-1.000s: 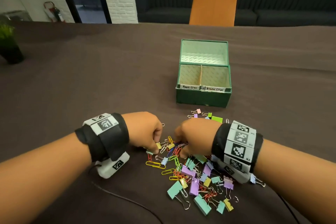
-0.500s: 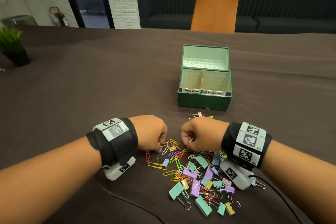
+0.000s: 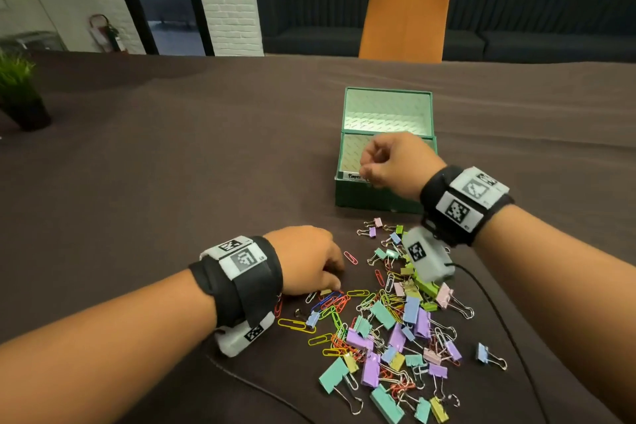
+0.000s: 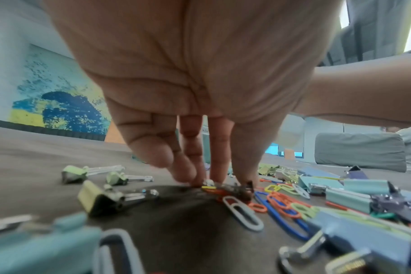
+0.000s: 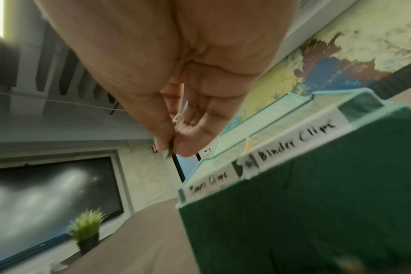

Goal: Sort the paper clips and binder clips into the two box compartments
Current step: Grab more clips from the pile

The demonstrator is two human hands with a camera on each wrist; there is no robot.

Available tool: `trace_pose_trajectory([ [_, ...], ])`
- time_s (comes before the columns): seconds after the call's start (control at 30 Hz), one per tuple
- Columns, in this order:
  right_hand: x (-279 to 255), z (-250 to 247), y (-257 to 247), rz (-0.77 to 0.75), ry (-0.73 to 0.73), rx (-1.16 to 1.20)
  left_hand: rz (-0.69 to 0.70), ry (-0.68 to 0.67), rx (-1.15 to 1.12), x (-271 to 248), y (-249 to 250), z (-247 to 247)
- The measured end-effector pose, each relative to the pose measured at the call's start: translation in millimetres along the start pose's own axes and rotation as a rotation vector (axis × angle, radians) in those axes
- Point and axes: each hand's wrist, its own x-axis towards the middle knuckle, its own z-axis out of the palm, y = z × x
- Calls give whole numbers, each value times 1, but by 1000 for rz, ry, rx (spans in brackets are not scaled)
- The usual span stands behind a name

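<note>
A green box (image 3: 364, 198) with its lid open stands mid-table; its two compartments are labelled "Paper Clips" on the left and "Binder Clips" (image 5: 293, 146) on the right. My right hand (image 3: 370, 170) hovers over the box's front edge, pinching paper clips (image 5: 178, 120), one white and one green. A heap of coloured paper clips and binder clips (image 3: 389, 327) lies in front of the box. My left hand (image 3: 330, 280) is down at the heap's left edge, fingertips (image 4: 200, 180) curled onto small clips (image 4: 225, 190) on the cloth.
The table is covered with a brown cloth. A small potted plant (image 3: 19, 93) stands at the far left. An orange chair (image 3: 406, 17) and a dark sofa are behind the table. Thin black cables (image 3: 495, 313) trail from both wrist cameras.
My right hand lifted out of the heap and travelled forward to the box with clips pinched in it. My left hand stayed at the heap's left edge, still picking.
</note>
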Motion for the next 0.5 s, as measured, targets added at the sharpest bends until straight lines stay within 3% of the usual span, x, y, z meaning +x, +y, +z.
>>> trace_pose_trajectory([
  [0.1, 30, -7, -6, -34, 116, -66, -19, -5, -47, 3, 2, 0],
  [0.23, 57, -4, -11, -65, 38, -347, -46, -12, -60, 4, 2, -2],
  [0.37, 40, 4, -17, -309, 39, -593, -42, -21, -106, 3, -1, -2],
  [0.43, 14, 14, -18, -347, -141, -650, -29, 16, -137, 1, -2, 2],
  [0.5, -16, 27, -15, -284, -430, -745, -1, 28, -125, -3, -1, 6],
])
